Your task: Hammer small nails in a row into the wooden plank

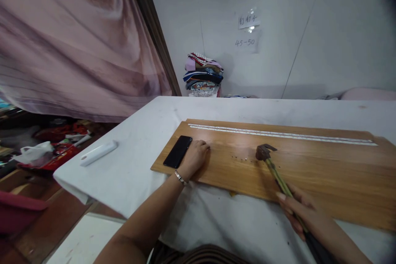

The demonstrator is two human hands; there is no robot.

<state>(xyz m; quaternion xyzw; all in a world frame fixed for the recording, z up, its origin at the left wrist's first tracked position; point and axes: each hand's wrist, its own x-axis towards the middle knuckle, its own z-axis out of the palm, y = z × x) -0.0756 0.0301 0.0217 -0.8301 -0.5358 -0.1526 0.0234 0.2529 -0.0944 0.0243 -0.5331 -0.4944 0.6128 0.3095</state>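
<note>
A claw hammer [280, 179] with a rusty head, a yellow-green shaft and a dark grip is in my right hand [298, 210], the fingers wrapped round its handle. Its head is over the wooden board [309, 169], at the right end of a short row of small nails [246, 159]; whether it touches one, I cannot tell. At the board's left part rests my left hand [195, 157], loosely bent, with no object visible in it; its fingertips are partly hidden. Right beside that hand lies a black phone [177, 152].
Two white measuring strips [278, 134] run along the board's far side. The board lies on a white-covered table [133, 144], with a white handle-like object [99, 152] at the left. Folded cloths [204, 75] are stacked behind it. A pink curtain [77, 41] hangs at the left.
</note>
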